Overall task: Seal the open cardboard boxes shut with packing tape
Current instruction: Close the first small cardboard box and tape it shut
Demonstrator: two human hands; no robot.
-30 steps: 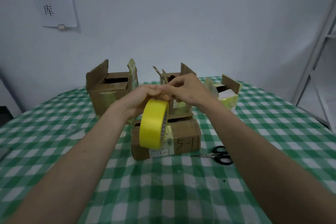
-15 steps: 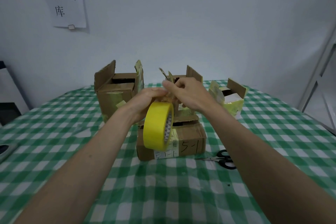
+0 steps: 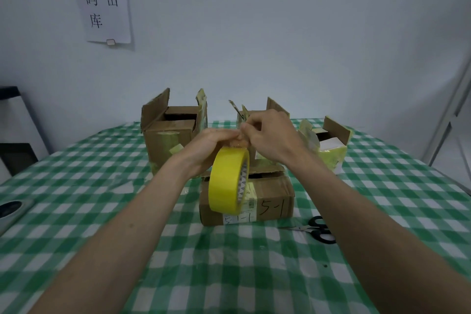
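While the left hand [image 3: 204, 150] grips the yellow tape roll [image 3: 228, 181] and the right hand [image 3: 270, 135] pinches its loose end, three far boxes [image 3: 170, 132] stand open; sealing looks barely begun.

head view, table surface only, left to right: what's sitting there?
Dark round device at the table's left edge → tall open cardboard box → yellow tape roll held above the low brown box marked 5-1 → black-handled scissors → small open box wrapped in yellow tape.

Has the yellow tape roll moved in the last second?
No: the tape roll overlaps the same left part of the 5-1 box; only the camera shifted.
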